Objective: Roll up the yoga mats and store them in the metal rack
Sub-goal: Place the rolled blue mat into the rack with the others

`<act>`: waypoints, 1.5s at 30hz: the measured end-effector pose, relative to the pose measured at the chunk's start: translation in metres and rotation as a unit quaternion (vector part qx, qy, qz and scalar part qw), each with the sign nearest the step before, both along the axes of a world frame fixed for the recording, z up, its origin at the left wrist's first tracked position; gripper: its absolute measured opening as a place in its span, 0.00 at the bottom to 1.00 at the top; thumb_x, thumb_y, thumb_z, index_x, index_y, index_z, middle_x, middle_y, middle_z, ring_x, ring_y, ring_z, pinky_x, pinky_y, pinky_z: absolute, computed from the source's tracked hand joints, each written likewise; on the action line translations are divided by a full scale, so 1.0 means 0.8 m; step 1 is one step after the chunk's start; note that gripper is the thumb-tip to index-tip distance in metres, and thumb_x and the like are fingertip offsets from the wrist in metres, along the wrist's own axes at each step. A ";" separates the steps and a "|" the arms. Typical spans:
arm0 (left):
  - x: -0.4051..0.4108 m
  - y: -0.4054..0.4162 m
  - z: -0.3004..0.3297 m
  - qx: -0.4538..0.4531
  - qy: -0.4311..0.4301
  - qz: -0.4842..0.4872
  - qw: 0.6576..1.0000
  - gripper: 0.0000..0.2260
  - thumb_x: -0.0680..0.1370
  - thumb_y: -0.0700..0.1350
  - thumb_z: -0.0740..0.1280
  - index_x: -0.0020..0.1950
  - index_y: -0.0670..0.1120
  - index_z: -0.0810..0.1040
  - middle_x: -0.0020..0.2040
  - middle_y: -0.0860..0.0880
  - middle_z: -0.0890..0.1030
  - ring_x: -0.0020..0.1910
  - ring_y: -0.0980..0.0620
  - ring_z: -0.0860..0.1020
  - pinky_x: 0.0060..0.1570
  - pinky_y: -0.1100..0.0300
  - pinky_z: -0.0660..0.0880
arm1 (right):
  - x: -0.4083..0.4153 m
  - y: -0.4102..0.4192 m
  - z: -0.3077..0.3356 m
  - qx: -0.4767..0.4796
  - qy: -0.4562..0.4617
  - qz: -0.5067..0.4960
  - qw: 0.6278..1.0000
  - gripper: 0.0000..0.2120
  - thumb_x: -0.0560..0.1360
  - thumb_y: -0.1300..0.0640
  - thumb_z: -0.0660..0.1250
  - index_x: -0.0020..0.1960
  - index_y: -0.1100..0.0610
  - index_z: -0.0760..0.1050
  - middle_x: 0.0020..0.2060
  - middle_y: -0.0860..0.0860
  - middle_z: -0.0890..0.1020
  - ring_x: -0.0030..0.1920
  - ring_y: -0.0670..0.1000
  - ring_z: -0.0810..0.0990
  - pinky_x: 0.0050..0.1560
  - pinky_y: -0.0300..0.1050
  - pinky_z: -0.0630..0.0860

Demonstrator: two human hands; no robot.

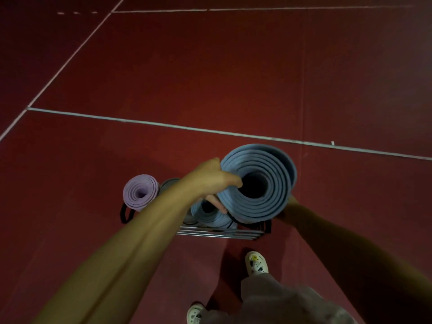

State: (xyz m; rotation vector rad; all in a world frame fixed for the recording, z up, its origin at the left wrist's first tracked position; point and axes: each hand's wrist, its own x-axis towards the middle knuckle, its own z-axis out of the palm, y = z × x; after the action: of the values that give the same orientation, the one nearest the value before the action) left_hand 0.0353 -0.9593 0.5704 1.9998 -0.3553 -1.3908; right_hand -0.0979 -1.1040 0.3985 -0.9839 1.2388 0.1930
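The left hand point(216, 176) gripped the rolled blue mat point(257, 183), thumb hooked into its hollow core, fingers point(217, 203) curled beneath. The right hand point(288, 205) sat mostly hidden behind it, grip unclear. Below the fingers stood the metal rack point(222, 232), holding another blue roll point(210, 216) and a purple roll point(140, 191).

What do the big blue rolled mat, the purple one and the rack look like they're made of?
Large blue yoga mat: probably foam, matte; thick soft layers show in the spiral end. Purple yoga mat: apparently the same matte foam, rolled tighter. Metal rack: thin straight bars with a pale sheen, likely plain or chromed steel; dim light leaves the finish uncertain.
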 end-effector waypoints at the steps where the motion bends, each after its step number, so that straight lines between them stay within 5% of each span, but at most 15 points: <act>1: 0.001 0.002 0.001 0.000 -0.003 0.003 1.000 0.21 0.72 0.40 0.72 0.63 0.41 0.72 0.52 0.39 0.80 0.42 0.42 0.83 0.29 0.53 0.79 | 0.002 0.004 0.002 0.003 0.001 0.004 1.000 0.07 0.79 0.61 0.59 0.44 0.57 0.73 0.42 0.55 0.78 0.42 0.54 0.79 0.42 0.50 0.78; 6: 0.021 0.006 0.003 0.026 -0.022 0.007 0.999 0.18 0.74 0.39 0.69 0.62 0.43 0.73 0.50 0.40 0.81 0.43 0.43 0.83 0.32 0.52 0.80 | 0.025 0.010 0.010 -0.002 0.020 0.035 0.999 0.16 0.80 0.47 0.57 0.54 0.59 0.73 0.50 0.57 0.79 0.55 0.60 0.78 0.57 0.57 0.76; 11: 0.010 -0.004 -0.033 0.082 -0.043 -0.067 0.993 0.15 0.72 0.38 0.69 0.58 0.42 0.74 0.45 0.40 0.80 0.36 0.46 0.82 0.27 0.55 0.79 | 0.000 0.008 -0.042 0.033 0.053 0.078 0.995 0.14 0.80 0.53 0.57 0.40 0.60 0.70 0.31 0.55 0.74 0.26 0.52 0.75 0.29 0.44 0.72; 15: 0.002 -0.022 -0.074 0.080 -0.048 -0.063 0.994 0.18 0.70 0.41 0.71 0.59 0.43 0.75 0.44 0.43 0.81 0.35 0.49 0.83 0.27 0.57 0.78 | -0.021 -0.010 -0.104 0.014 0.027 0.077 0.997 0.07 0.80 0.59 0.59 0.45 0.55 0.74 0.44 0.54 0.79 0.38 0.49 0.81 0.35 0.43 0.80; 20: -0.002 -0.027 -0.111 0.089 -0.032 -0.033 0.995 0.23 0.71 0.41 0.70 0.64 0.42 0.69 0.48 0.44 0.80 0.39 0.49 0.82 0.28 0.57 0.79 | -0.007 -0.005 -0.024 -0.014 0.042 0.058 0.997 0.14 0.80 0.62 0.59 0.36 0.58 0.69 0.23 0.51 0.76 0.21 0.46 0.74 0.23 0.38 0.73; 26: -0.005 -0.035 -0.135 0.089 -0.016 -0.015 0.996 0.21 0.69 0.41 0.71 0.61 0.44 0.72 0.48 0.44 0.81 0.40 0.46 0.82 0.28 0.53 0.80 | -0.008 0.002 0.006 0.053 0.011 -0.028 0.998 0.16 0.82 0.56 0.56 0.39 0.62 0.72 0.32 0.56 0.74 0.32 0.53 0.72 0.37 0.47 0.75; 29: 0.002 -0.052 -0.119 0.059 0.004 0.014 0.998 0.13 0.71 0.38 0.69 0.55 0.43 0.76 0.46 0.42 0.82 0.40 0.45 0.83 0.30 0.53 0.80 | -0.013 -0.022 0.006 -0.031 0.001 0.016 0.999 0.11 0.81 0.62 0.57 0.57 0.68 0.74 0.37 0.55 0.76 0.33 0.49 0.72 0.30 0.36 0.74; 31: 0.006 -0.057 -0.109 0.051 0.023 0.024 0.998 0.13 0.72 0.38 0.69 0.56 0.42 0.77 0.49 0.41 0.82 0.43 0.44 0.82 0.32 0.51 0.80 | -0.014 -0.038 0.011 -0.099 -0.011 0.023 0.995 0.15 0.80 0.65 0.58 0.65 0.67 0.69 0.50 0.57 0.79 0.37 0.45 0.73 0.34 0.33 0.73; 33: 0.007 -0.054 -0.107 0.052 0.028 0.033 0.998 0.15 0.71 0.39 0.70 0.57 0.43 0.76 0.50 0.42 0.81 0.44 0.44 0.82 0.32 0.52 0.80 | -0.008 -0.044 0.020 -0.115 -0.035 0.024 0.992 0.15 0.81 0.61 0.57 0.66 0.64 0.70 0.58 0.58 0.78 0.43 0.47 0.75 0.40 0.36 0.73; 38: 0.007 -0.035 -0.126 0.071 0.015 0.022 0.997 0.10 0.73 0.38 0.67 0.53 0.47 0.77 0.45 0.45 0.81 0.40 0.49 0.82 0.31 0.55 0.80 | 0.021 -0.024 0.051 0.008 -0.028 0.064 0.997 0.20 0.80 0.42 0.53 0.45 0.56 0.75 0.39 0.54 0.77 0.35 0.48 0.75 0.37 0.43 0.73; 41: 0.018 -0.040 -0.139 0.065 -0.016 0.006 0.998 0.12 0.72 0.39 0.68 0.54 0.48 0.77 0.45 0.46 0.81 0.42 0.48 0.82 0.31 0.54 0.80 | 0.029 -0.031 0.042 -0.025 -0.027 0.081 0.996 0.22 0.78 0.38 0.54 0.51 0.55 0.75 0.39 0.51 0.78 0.39 0.49 0.77 0.49 0.51 0.78; 45: 0.030 -0.049 -0.167 0.050 -0.008 0.033 0.998 0.14 0.72 0.40 0.68 0.57 0.47 0.77 0.49 0.45 0.81 0.46 0.46 0.81 0.35 0.49 0.81 | 0.043 -0.048 0.039 -0.111 -0.136 0.137 0.975 0.28 0.69 0.32 0.61 0.62 0.48 0.74 0.57 0.47 0.79 0.56 0.47 0.77 0.60 0.49 0.75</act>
State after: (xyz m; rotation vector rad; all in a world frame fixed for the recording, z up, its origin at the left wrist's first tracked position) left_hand 0.0591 -0.9984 0.4372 2.0849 -0.2277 -1.3766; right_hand -0.0637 -1.1423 0.4300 -1.3306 0.8839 0.1306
